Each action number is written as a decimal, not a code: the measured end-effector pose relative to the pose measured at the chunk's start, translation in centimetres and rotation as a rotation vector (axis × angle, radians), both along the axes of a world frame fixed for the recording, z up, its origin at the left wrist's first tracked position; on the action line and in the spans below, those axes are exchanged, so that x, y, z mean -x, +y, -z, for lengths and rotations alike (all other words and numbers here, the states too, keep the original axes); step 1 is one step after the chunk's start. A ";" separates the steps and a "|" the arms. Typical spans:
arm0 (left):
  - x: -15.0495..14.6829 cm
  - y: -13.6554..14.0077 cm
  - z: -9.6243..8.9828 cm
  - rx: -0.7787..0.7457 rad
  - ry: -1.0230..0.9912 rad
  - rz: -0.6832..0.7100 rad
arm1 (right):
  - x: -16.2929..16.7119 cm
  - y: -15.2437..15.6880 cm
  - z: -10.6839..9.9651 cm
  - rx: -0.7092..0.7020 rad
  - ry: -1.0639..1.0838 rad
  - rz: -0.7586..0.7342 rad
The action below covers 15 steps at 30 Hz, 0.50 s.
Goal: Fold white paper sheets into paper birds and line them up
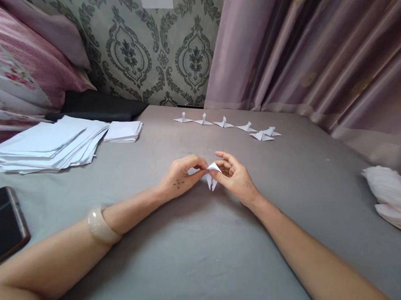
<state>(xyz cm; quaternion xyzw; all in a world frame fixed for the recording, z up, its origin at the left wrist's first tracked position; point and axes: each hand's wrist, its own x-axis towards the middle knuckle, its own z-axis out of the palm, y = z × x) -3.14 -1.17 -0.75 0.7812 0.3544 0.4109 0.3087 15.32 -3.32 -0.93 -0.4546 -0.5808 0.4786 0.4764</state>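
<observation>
Between my two hands, just over the grey cloth, is a small white origami crane (211, 181) of folded paper. My left hand (182, 173) pinches one side of it between thumb and bent fingers. On the other side, my right hand (235, 174) has thumb and fingers closed on the paper, with the index finger raised and curved. Two narrow points of the crane hang downward below the fingertips. Parts of the folds are hidden behind the fingers.
Several finished paper cranes (224, 122) stand in a row at the back. Stacked white sheets (48, 143) and a smaller square pile (123, 131) lie at left, near a black cloth (101, 105). A phone (0, 230) is at the near left, crumpled white fabric (390, 193) at right.
</observation>
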 end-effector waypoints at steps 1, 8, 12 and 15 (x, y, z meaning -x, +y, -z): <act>0.0 0.0 0.0 0.014 -0.035 0.001 | 0.1 0.0 0.1 -0.018 0.000 0.021; -0.6 0.1 -0.2 0.453 -0.395 0.059 | 0.6 -0.2 -0.2 -0.031 0.090 0.064; -0.7 -0.2 -0.8 0.579 -0.396 0.048 | 0.7 -0.2 -0.3 0.015 0.172 0.043; -0.6 -0.2 -0.8 0.605 -0.426 0.034 | 0.7 0.0 -0.2 0.062 0.214 0.054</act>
